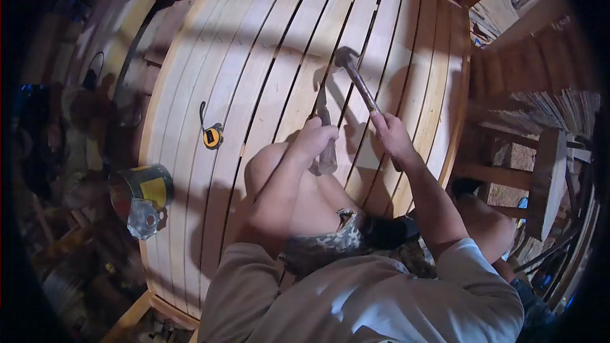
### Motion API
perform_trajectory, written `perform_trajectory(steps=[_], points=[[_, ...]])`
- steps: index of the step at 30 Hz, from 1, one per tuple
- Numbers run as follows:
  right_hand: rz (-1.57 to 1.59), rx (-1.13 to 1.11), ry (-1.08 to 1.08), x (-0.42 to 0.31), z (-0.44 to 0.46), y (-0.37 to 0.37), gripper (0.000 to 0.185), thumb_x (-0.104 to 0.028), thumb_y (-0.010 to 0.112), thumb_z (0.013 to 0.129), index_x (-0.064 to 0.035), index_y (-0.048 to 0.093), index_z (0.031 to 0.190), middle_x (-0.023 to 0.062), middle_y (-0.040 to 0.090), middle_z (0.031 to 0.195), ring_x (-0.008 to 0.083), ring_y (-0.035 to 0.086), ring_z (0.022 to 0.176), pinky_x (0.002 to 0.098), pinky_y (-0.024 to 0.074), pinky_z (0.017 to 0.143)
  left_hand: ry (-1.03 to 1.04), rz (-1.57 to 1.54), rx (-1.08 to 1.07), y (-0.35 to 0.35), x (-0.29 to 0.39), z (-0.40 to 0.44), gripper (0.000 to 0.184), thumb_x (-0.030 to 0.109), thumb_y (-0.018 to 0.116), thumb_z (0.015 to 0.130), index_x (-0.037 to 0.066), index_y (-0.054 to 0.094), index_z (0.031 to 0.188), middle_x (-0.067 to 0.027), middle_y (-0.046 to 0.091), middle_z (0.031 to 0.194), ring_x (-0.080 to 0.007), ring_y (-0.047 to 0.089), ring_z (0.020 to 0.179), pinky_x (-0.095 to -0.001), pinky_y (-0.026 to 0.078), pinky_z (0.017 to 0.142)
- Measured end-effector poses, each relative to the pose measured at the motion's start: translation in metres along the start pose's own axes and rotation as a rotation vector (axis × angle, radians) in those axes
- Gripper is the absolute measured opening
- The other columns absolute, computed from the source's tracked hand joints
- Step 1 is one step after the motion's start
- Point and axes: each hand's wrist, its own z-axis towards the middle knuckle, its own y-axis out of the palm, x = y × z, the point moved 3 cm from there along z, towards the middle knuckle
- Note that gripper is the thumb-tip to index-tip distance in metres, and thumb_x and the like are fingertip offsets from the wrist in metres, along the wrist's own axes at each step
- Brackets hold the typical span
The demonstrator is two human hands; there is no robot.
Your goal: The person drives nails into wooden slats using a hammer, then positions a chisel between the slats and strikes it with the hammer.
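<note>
My right hand (392, 136) is closed around the handle of a claw hammer (362, 86), whose dark metal head is raised toward the upper left over the slats. In my left hand (312, 141) is a chisel-like tool (327, 157) with a thick, worn handle, its butt toward me. Its narrow end points away from me at a dark gap between slats of the wooden panel (273, 82); whether the tip touches the wood I cannot tell. The hammer head is apart from the tool. My bare legs and camouflage shorts rest on the panel below my hands.
A yellow and black tape measure (213, 136) lies on the slats to the left. An open tin can (143, 187) with a torn, bent metal flap stands near the panel's left edge. Stacked boards (549, 111) and a wooden frame piece (548, 184) are at the right.
</note>
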Motion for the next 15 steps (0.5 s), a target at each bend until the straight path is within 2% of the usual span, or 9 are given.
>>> perform_trajectory(steps=[3,6,9,11,13,14,15], points=[[0.155,-0.002,-0.049,-0.032,-0.024,-0.003,0.032,-0.027,0.049,0.104,0.0015,0.056,0.091,0.0022,0.051,0.064,0.0116,0.049,0.055,0.0307,0.0405,0.051,0.023,-0.002,0.025,-0.002,-0.002,0.000,0.016,0.014,0.064,0.079,0.005,0.055,0.088,-0.0022,0.054,0.067,-0.0134,0.052,0.055,-0.0297,0.041,0.049],[0.434,0.131,-0.532,-0.041,-0.049,0.003,0.028,-0.027,0.044,0.105,-0.0025,0.055,0.098,-0.0007,0.051,0.067,0.0064,0.047,0.058,0.0244,0.0378,0.051,0.018,-0.054,0.016,0.000,-0.009,0.004,0.014,0.014,0.063,0.081,0.004,0.055,0.087,-0.0036,0.055,0.068,-0.0132,0.053,0.056,-0.0306,0.041,0.050],[0.427,0.166,-0.630,0.000,-0.039,0.022,0.029,-0.027,0.043,0.105,-0.0010,0.055,0.101,-0.0008,0.051,0.068,0.0066,0.047,0.059,0.0246,0.0389,0.052,0.025,-0.006,0.051,0.000,-0.004,0.003,0.014,0.013,0.062,0.080,0.003,0.055,0.088,-0.0050,0.057,0.069,-0.0143,0.054,0.058,-0.0308,0.042,0.051],[0.132,0.183,-0.212,0.027,-0.014,0.032,0.040,-0.037,0.048,0.104,0.0013,0.058,0.095,0.0041,0.057,0.070,0.0141,0.054,0.060,0.0335,0.0453,0.056,0.001,0.011,0.034,0.000,0.001,-0.002,0.016,0.013,0.062,0.079,0.002,0.055,0.088,-0.0056,0.057,0.070,-0.0153,0.055,0.059,-0.0309,0.043,0.052],[0.054,0.081,0.093,0.034,0.010,0.024,0.042,-0.038,0.049,0.104,0.0011,0.057,0.091,0.0055,0.058,0.070,0.0166,0.055,0.060,0.0363,0.0460,0.058,0.024,0.024,0.040,-0.001,0.003,-0.002,0.017,0.014,0.062,0.078,0.002,0.055,0.087,-0.0060,0.056,0.070,-0.0154,0.055,0.058,-0.0310,0.043,0.051],[0.054,0.083,0.092,0.033,0.009,0.023,0.042,-0.038,0.049,0.104,0.0011,0.057,0.091,0.0055,0.058,0.070,0.0166,0.055,0.060,0.0363,0.0460,0.058,0.015,0.005,0.010,-0.002,0.001,0.002,0.017,0.014,0.063,0.077,0.003,0.054,0.087,-0.0055,0.056,0.069,-0.0151,0.054,0.058,-0.0308,0.043,0.051],[0.172,0.139,-0.030,0.030,0.005,0.022,0.039,-0.038,0.046,0.105,-0.0032,0.054,0.088,0.0012,0.052,0.065,0.0114,0.049,0.054,0.0304,0.0410,0.050,0.001,-0.015,-0.023,-0.002,-0.002,0.003,0.018,0.015,0.063,0.077,0.003,0.054,0.087,-0.0051,0.056,0.069,-0.0148,0.054,0.057,-0.0306,0.043,0.050]])
